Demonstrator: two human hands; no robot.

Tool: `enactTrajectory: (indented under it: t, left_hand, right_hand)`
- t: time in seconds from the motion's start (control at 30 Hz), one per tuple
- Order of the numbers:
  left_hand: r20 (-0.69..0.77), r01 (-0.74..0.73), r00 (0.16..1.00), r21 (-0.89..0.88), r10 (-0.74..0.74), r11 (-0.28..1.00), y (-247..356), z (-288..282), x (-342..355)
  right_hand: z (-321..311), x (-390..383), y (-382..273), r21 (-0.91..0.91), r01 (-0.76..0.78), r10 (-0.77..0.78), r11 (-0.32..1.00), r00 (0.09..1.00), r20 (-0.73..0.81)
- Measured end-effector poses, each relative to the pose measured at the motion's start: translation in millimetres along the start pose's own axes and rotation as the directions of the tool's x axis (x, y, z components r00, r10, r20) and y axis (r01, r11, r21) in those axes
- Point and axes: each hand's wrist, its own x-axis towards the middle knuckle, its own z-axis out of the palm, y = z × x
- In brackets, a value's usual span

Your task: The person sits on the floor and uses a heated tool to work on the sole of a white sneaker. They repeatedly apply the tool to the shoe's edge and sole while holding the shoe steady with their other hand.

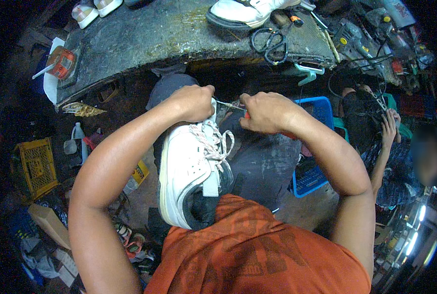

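Observation:
A white lace-up sneaker [186, 161] lies across my lap with its toe pointing away and its dark opening towards me. Its speckled laces [211, 142] are tied in loops, and a pale tongue tab hangs over the opening. My left hand [191, 104] is closed at the toe end of the sneaker, its fingertips mostly hidden. To the right, apart from the shoe, my right hand [267, 112] is closed round a red-handled awl, whose thin metal shaft [231, 105] reaches left towards the toe and my left hand. Most of the handle is hidden in my grip.
Ahead is a worn workbench [145, 36] with black-handled scissors [268, 45], another white shoe [240, 12] and a red tin [64, 63]. A blue basket [314, 181] stands right, near another person's hand [389, 126]. A yellow crate [36, 166] is at left.

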Motion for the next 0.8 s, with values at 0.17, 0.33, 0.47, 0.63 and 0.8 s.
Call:
enactTrajectory:
  t: [0.17,0.33,0.47,0.63,0.8]
  left_hand:
    - [-0.002,-0.043,0.999,0.002,0.043,0.999,-2.2,0.7,1.8]
    - [0.006,-0.054,0.998,-0.006,0.054,0.998,-2.3,1.2,3.3]
    - [-0.005,-0.06,0.998,-0.021,0.06,0.998,-1.4,0.5,1.6]
    - [-0.017,-0.078,0.997,-0.047,0.077,0.996,0.1,-1.7,-0.1]
    - [0.022,-0.09,0.996,-0.05,0.092,0.995,-0.1,-4.8,1.2]
  right_hand:
    - [-3.3,0.1,-1.0,-0.024,-0.001,0.002,1.0,1.0,0.023]
    - [0.5,1.4,-0.7,-0.049,0.008,-0.005,0.999,0.998,0.061]
    - [3.2,-0.6,-2.1,-0.04,0.01,-0.007,0.999,0.997,0.082]
    - [-1.3,-2.1,-1.4,-0.04,-0.011,0.014,0.999,0.997,0.078]
    - [-1.8,-2.9,-0.9,-0.064,0.002,0.003,0.998,0.997,0.078]
